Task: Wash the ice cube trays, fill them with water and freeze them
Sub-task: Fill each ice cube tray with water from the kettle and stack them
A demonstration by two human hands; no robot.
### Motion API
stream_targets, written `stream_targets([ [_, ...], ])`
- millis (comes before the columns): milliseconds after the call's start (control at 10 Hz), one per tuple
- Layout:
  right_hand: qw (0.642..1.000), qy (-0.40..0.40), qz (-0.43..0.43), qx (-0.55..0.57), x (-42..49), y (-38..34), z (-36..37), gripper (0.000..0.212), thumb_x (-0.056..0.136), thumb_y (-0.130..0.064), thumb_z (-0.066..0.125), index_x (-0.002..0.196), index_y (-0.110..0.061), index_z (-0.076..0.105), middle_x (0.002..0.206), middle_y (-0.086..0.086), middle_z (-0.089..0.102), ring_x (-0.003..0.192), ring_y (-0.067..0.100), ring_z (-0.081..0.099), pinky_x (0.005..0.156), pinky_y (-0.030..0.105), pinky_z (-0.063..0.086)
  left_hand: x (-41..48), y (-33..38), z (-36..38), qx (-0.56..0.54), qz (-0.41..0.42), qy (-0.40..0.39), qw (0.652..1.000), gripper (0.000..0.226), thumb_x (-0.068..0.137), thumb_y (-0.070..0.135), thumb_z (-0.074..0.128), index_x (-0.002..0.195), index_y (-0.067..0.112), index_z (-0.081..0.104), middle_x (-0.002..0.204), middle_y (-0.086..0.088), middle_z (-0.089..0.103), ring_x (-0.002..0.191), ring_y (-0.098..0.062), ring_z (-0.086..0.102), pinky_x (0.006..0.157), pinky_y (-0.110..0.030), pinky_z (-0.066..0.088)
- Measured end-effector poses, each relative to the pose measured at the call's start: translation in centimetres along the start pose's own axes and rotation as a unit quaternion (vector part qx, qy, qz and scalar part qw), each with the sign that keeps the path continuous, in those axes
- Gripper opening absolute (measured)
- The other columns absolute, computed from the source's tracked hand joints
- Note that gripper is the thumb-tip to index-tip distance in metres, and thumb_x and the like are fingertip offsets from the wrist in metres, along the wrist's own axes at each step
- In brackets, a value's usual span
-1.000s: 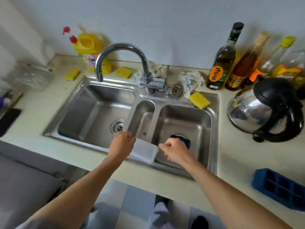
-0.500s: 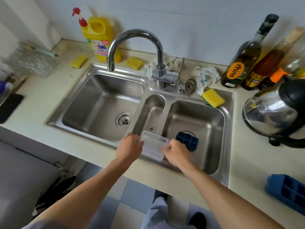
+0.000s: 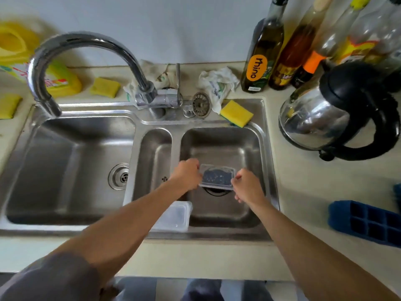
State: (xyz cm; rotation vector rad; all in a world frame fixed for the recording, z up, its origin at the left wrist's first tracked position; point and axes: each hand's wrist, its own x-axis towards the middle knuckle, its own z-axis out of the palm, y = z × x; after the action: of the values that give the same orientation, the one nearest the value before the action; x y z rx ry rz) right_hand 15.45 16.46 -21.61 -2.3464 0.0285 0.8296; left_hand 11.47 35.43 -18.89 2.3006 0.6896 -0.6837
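Observation:
Over the right basin (image 3: pixel 249 144) of the steel sink, my left hand (image 3: pixel 186 174) and my right hand (image 3: pixel 247 185) each grip one end of a small clear plastic tray (image 3: pixel 217 178). A dark blue ice tray shows through it from below. I cannot tell whether the two touch. A second clear plastic piece (image 3: pixel 175 217) rests at the near edge of the sink, partly under my left forearm. A larger blue ice cube tray (image 3: pixel 366 222) lies on the counter at the right.
The tap (image 3: pixel 71 43) arches over the left basin (image 3: pixel 71 170), not running. A yellow sponge (image 3: pixel 236 113) sits on the sink rim, a steel kettle (image 3: pixel 338 111) and several bottles (image 3: pixel 263 53) stand at the right. A yellow detergent jug (image 3: pixel 54 77) is at the back left.
My hands moved from the sink's near edge out over the right basin. One clear piece stayed behind at the near edge; the other is now held above the small blue tray.

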Motion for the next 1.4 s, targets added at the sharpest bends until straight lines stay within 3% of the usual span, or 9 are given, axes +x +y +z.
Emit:
stream_targets([
  [300,0.996,-0.003,0.044,-0.073,4.9,3.5,3.9,0.01,0.1,-0.007,0.054,0.108,-0.012,0.056,0.094,0.003,0.061,0.084,0.021,0.061,0.068,0.036,0.052,7.0,0.1,4.5,0.172,0.012,-0.094,0.981,0.023,0.095,0.006,0.063,0.116,-0.003,0.065,0.099,-0.016,0.063,0.087,-0.026,0.061,0.077,-0.031,0.049],
  [400,0.995,-0.016,0.032,-0.09,5.5,3.9,4.5,0.018,0.1,-0.013,0.058,0.117,-0.014,0.058,0.105,0.004,0.067,0.09,0.022,0.063,0.07,0.034,0.053,7.8,-0.3,5.3,0.171,0.007,-0.103,0.98,0.027,0.098,0.008,0.057,0.121,-0.006,0.062,0.119,-0.024,0.066,0.109,-0.035,0.065,0.084,-0.032,0.048],
  [500,0.996,-0.018,0.032,-0.084,5.9,4.3,4.7,0.021,0.1,-0.017,0.059,0.121,-0.016,0.058,0.111,0.005,0.067,0.096,0.023,0.065,0.068,0.031,0.048,8.4,-0.4,5.8,0.176,-0.004,-0.106,0.979,0.032,0.098,0.012,0.06,0.125,-0.005,0.06,0.122,-0.024,0.066,0.111,-0.036,0.066,0.089,-0.035,0.052],
  [700,0.996,-0.006,0.049,-0.078,6.4,4.1,5.0,0.02,0.103,-0.019,0.054,0.121,-0.01,0.057,0.116,0.012,0.066,0.104,0.03,0.066,0.072,0.035,0.051,9.6,-1.1,5.9,0.114,-0.043,-0.108,0.987,0.027,0.098,0.014,0.063,0.123,0.001,0.061,0.118,-0.018,0.065,0.106,-0.031,0.066,0.081,-0.029,0.05],
  [1000,0.993,-0.036,0.105,-0.035,7.4,4.3,5.4,0.029,0.105,-0.025,0.052,0.131,-0.013,0.06,0.117,0.012,0.066,0.103,0.029,0.066,0.085,0.047,0.061,10.9,-2.2,6.1,0.036,-0.076,-0.107,0.991,0.025,0.096,0.005,0.055,0.116,-0.003,0.067,0.116,-0.022,0.07,0.105,-0.036,0.07,0.089,-0.042,0.06],
  [1100,0.993,-0.031,0.11,-0.01,7.6,4.7,5.9,0.025,0.105,-0.024,0.05,0.126,-0.015,0.062,0.105,0.007,0.065,0.094,0.026,0.066,0.076,0.044,0.062,10.5,-0.8,5.8,-0.086,-0.182,-0.11,0.973,0.023,0.097,0.001,0.051,0.117,0.0,0.063,0.124,-0.022,0.063,0.112,-0.039,0.064,0.088,-0.045,0.059],
  [1200,0.995,-0.014,0.097,-0.005,7.3,5.1,6.3,0.02,0.106,-0.025,0.049,0.117,-0.016,0.064,0.086,-0.004,0.058,0.085,0.021,0.064,0.057,0.03,0.054,10.5,-0.5,6.2,-0.031,-0.166,-0.14,0.976,0.029,0.095,-0.001,0.062,0.124,0.001,0.061,0.122,-0.023,0.062,0.11,-0.042,0.063,0.066,-0.041,0.057],
  [1300,0.994,-0.015,0.104,0.002,6.7,4.7,6.0,0.021,0.107,-0.025,0.048,0.117,-0.016,0.064,0.091,0.001,0.062,0.087,0.024,0.067,0.065,0.038,0.06,9.9,-0.7,6.0,-0.01,-0.15,-0.145,0.978,0.033,0.095,0.002,0.065,0.128,0.001,0.06,0.125,-0.022,0.062,0.112,-0.04,0.063,0.08,-0.042,0.06],
  [1400,0.991,-0.033,0.124,0.047,5.5,3.7,5.5,0.021,0.107,-0.024,0.049,0.123,-0.016,0.061,0.101,0.009,0.068,0.081,0.023,0.071,0.053,0.029,0.057,8.9,-0.7,5.7,0.012,-0.105,-0.103,0.989,0.033,0.104,0.022,0.056,0.125,-0.002,0.062,0.123,-0.023,0.065,0.11,-0.036,0.064,0.089,-0.034,0.053],
])
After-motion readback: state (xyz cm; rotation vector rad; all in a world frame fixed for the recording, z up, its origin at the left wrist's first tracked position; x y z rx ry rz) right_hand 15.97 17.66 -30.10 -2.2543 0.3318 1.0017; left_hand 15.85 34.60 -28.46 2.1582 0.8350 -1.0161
